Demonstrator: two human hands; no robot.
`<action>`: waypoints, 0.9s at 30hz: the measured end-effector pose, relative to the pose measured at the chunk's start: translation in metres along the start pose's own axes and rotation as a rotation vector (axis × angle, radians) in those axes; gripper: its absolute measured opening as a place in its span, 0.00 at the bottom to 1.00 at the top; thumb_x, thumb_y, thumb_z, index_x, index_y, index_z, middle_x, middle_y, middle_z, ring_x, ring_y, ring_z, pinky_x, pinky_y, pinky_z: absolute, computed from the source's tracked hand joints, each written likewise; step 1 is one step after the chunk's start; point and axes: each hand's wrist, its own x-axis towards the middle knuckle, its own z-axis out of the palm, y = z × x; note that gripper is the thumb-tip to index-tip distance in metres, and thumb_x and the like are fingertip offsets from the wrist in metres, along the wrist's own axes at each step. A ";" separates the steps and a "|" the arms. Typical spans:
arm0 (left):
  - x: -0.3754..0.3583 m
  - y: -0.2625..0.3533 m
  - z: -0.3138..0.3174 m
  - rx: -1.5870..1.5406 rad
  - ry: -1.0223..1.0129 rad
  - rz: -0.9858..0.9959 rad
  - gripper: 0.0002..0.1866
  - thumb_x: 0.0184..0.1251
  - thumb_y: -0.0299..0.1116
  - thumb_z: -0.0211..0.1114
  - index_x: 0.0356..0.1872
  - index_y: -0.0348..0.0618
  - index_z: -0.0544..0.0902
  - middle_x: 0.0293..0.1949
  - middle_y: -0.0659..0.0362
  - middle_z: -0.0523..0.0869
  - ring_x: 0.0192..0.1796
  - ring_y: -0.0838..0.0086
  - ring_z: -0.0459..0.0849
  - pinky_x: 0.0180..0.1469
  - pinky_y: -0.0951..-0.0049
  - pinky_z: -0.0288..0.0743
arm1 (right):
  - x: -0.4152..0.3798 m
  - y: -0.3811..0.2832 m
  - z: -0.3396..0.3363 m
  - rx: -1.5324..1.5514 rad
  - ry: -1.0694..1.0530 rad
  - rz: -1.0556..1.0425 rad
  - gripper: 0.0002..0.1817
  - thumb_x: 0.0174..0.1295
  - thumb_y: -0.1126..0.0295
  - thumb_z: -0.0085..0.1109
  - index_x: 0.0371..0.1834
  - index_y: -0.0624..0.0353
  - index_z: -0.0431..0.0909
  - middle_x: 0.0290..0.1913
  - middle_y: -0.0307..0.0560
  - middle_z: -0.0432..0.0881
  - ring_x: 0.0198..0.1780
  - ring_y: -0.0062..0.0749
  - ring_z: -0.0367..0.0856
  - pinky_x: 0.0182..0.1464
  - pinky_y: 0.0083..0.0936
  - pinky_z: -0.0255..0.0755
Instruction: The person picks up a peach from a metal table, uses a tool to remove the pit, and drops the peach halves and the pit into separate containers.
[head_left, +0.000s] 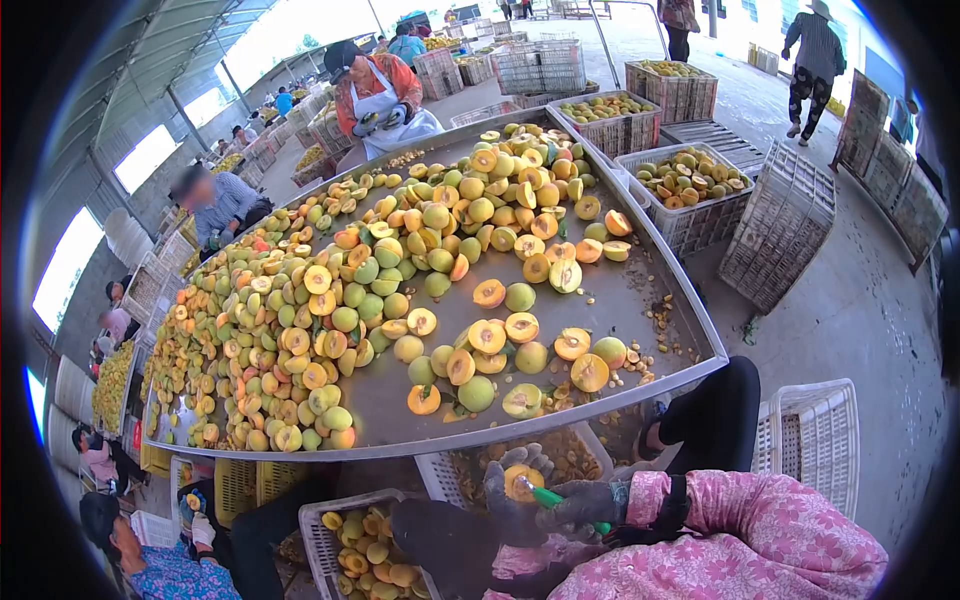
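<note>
My left hand point(503, 512), in a grey glove, holds a cut peach half point(521, 483) with its yellow flesh facing up. My right hand point(588, 503), also gloved, grips a green-handled tool point(551, 497) whose tip rests at the peach half. Both hands are below the near edge of a large metal table point(625, 300) and above a white crate point(575, 450) of pits and scraps. Pink floral sleeves cover my arms. The table is heaped with whole green-yellow peaches and cut halves point(487, 336).
A crate of peach halves point(365, 555) stands at lower left, next to a seated person point(150, 565). An empty white crate point(815, 440) is on my right. Full crates point(690, 185) line the table's right side. Other workers point(380, 95) sit around the table's far edges.
</note>
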 end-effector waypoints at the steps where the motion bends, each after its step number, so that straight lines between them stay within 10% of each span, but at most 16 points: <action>1: 0.000 0.001 0.001 -0.001 0.000 0.003 0.27 0.69 0.53 0.45 0.46 0.36 0.76 0.44 0.46 0.81 0.41 0.61 0.80 0.46 0.62 0.77 | 0.001 0.000 0.000 -0.003 -0.001 0.000 0.12 0.62 0.57 0.55 0.32 0.54 0.69 0.17 0.32 0.67 0.13 0.17 0.64 0.13 0.17 0.61; 7: -0.004 0.001 0.000 0.257 -0.051 0.232 0.22 0.67 0.45 0.56 0.50 0.33 0.72 0.47 0.45 0.80 0.44 0.63 0.80 0.48 0.66 0.76 | 0.030 0.036 -0.030 -0.167 0.084 -0.173 0.14 0.62 0.58 0.55 0.42 0.56 0.69 0.24 0.36 0.72 0.20 0.24 0.72 0.22 0.24 0.70; 9: 0.000 0.000 -0.010 0.217 -0.046 0.149 0.24 0.65 0.44 0.60 0.50 0.32 0.71 0.48 0.45 0.79 0.45 0.63 0.81 0.49 0.67 0.76 | 0.048 0.064 -0.050 -0.621 0.275 -0.726 0.18 0.62 0.59 0.54 0.48 0.58 0.68 0.32 0.44 0.77 0.28 0.36 0.78 0.32 0.34 0.74; 12: -0.002 -0.002 -0.012 0.342 -0.048 0.154 0.26 0.63 0.46 0.61 0.50 0.32 0.71 0.47 0.45 0.80 0.44 0.64 0.81 0.48 0.67 0.77 | 0.029 0.040 -0.030 -1.236 0.456 -0.325 0.16 0.63 0.61 0.50 0.50 0.58 0.68 0.38 0.51 0.79 0.36 0.46 0.81 0.39 0.40 0.74; 16: 0.001 -0.002 -0.017 0.206 -0.007 0.073 0.25 0.66 0.48 0.57 0.49 0.33 0.73 0.45 0.46 0.81 0.43 0.62 0.81 0.47 0.64 0.77 | 0.029 0.035 -0.024 -1.242 0.401 -0.322 0.14 0.62 0.63 0.49 0.48 0.57 0.68 0.39 0.54 0.80 0.40 0.47 0.81 0.41 0.38 0.73; 19: 0.008 -0.008 -0.042 -0.210 -0.051 -0.360 0.25 0.68 0.51 0.50 0.46 0.35 0.75 0.43 0.46 0.81 0.41 0.60 0.81 0.45 0.60 0.78 | 0.081 0.092 -0.074 -0.787 0.452 -0.147 0.12 0.61 0.64 0.50 0.45 0.57 0.69 0.35 0.50 0.79 0.39 0.44 0.81 0.41 0.38 0.73; 21: 0.007 -0.010 -0.042 -0.166 -0.007 -0.367 0.26 0.69 0.52 0.46 0.44 0.36 0.76 0.43 0.46 0.81 0.39 0.58 0.81 0.44 0.57 0.77 | 0.095 0.114 -0.096 -1.419 0.296 -1.168 0.10 0.60 0.65 0.51 0.40 0.59 0.69 0.28 0.47 0.76 0.31 0.39 0.81 0.33 0.34 0.75; 22: 0.006 -0.012 -0.040 -0.167 -0.008 -0.368 0.26 0.69 0.52 0.46 0.44 0.36 0.76 0.43 0.46 0.81 0.39 0.58 0.81 0.44 0.57 0.77 | 0.084 0.096 -0.084 -1.420 0.297 -1.167 0.10 0.60 0.65 0.51 0.40 0.59 0.69 0.28 0.47 0.76 0.31 0.39 0.81 0.33 0.34 0.75; 24: 0.002 -0.014 -0.031 -0.123 0.048 -0.137 0.25 0.69 0.51 0.46 0.45 0.36 0.76 0.44 0.46 0.81 0.40 0.58 0.81 0.45 0.58 0.77 | 0.043 0.031 -0.033 -0.633 0.165 0.058 0.07 0.60 0.67 0.50 0.37 0.58 0.70 0.22 0.42 0.71 0.20 0.29 0.75 0.22 0.28 0.73; 27: 0.003 -0.010 -0.025 -0.079 0.105 -0.084 0.25 0.70 0.51 0.46 0.46 0.36 0.76 0.45 0.45 0.81 0.40 0.59 0.80 0.46 0.58 0.77 | 0.026 0.020 -0.012 -0.363 0.199 -0.021 0.06 0.60 0.68 0.51 0.35 0.57 0.70 0.19 0.38 0.69 0.14 0.24 0.68 0.16 0.24 0.67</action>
